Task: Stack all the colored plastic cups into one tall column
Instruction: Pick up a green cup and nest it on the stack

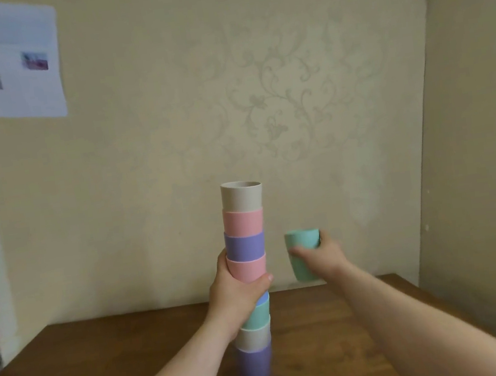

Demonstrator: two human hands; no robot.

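The right grip (314,253) is wrapped around a green cup (303,254), held upright in the air. The left grip (237,289) clasps the column (248,269) mid-height, standing on the counter (105,361). Its open beige top cup (241,196) lies at ten o'clock from the green cup, nearer the right hand.

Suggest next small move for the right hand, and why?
Probably lift the green cup in the right hand above the beige top cup. It sits beside the stack, well below the open rim, while the left hand steadies the column.
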